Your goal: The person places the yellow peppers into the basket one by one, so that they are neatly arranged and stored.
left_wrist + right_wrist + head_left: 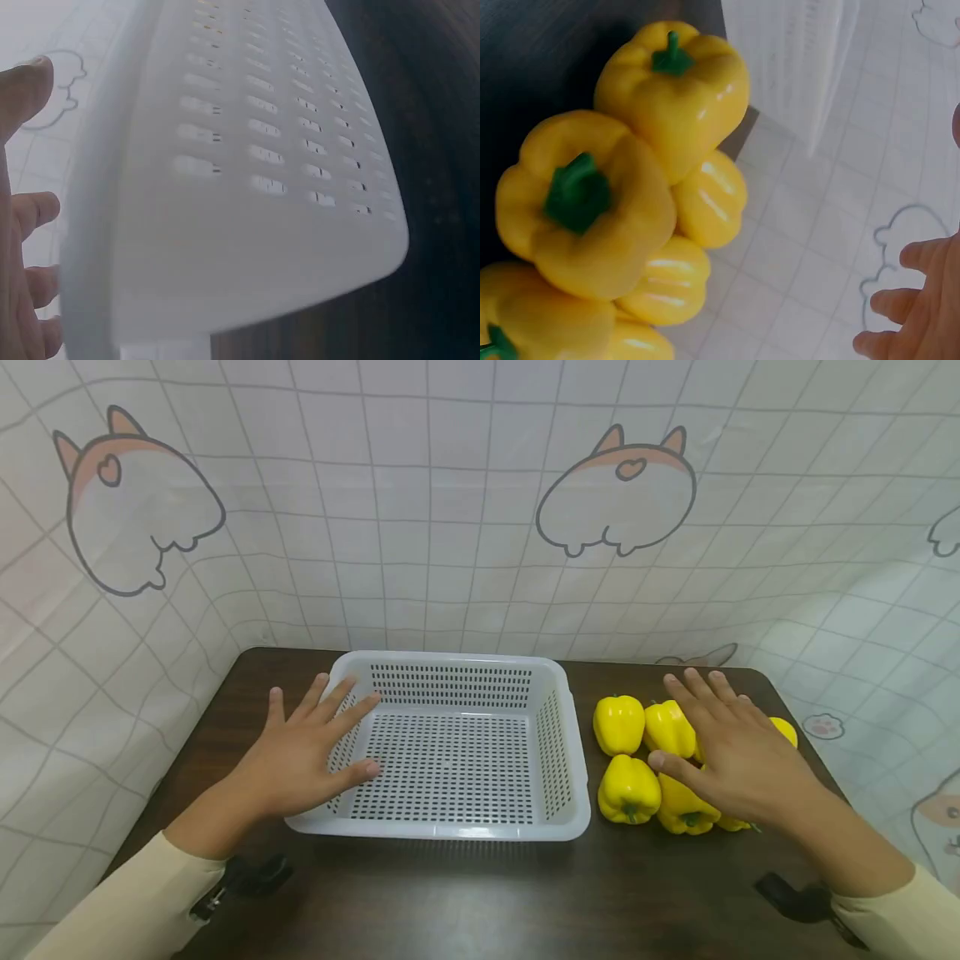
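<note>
My left hand (300, 756) is spread with straight fingers over the left side of a white perforated plastic basket (450, 831), holding nothing. In the left wrist view its fingers (37, 214) show beside the basket's rim, and the slotted side wall (225, 247) fills the middle. On the right, my other hand (746, 760) hovers with fingers spread above several yellow bell peppers (628, 789), hiding part of the group. The right wrist view shows the peppers (585, 202) bunched together with green stems, and the right fingers (896, 306) apart from them.
The basket stands on a dark brown wooden table (465, 893), left of the peppers. A white curtain (450, 527) with grid lines and cartoon animals hangs behind and along the sides. Black straps (255, 875) sit at both wrists.
</note>
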### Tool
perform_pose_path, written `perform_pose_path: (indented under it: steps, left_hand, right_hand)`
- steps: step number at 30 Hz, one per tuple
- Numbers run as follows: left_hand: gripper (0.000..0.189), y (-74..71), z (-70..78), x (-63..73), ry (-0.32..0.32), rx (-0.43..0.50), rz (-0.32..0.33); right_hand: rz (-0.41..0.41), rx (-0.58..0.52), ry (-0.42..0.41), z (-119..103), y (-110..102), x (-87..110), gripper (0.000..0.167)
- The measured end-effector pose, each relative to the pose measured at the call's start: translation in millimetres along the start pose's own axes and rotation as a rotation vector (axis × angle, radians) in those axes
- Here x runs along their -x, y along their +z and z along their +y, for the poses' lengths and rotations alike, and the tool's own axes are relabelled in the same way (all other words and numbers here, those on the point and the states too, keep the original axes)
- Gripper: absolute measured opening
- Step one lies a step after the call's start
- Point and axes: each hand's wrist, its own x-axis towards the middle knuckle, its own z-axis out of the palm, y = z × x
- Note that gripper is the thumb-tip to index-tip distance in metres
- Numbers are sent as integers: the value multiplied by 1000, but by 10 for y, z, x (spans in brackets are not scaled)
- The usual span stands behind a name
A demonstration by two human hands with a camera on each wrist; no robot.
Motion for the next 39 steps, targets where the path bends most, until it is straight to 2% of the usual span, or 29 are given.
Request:
perform_pose_path:
  steps: [6, 17, 27, 33, 39]
  left_hand:
    - [87, 47, -91, 81, -2, 49, 11]
    - [82, 134, -195, 201, -11, 118, 38]
    - [85, 223, -283, 330, -50, 190, 77]
    - [87, 261, -314, 407, -55, 225, 85]
    - [89, 297, -338, 460, -55, 245, 96]
  right_hand:
    - [35, -51, 15, 170, 45, 77, 91]
    - [30, -146, 96, 485, 125, 181, 90]
    - [39, -315, 144, 770, 209, 354, 84]
    - [77, -338, 152, 964, 300, 447, 82]
    - [55, -317, 223, 1086, 374, 561, 83]
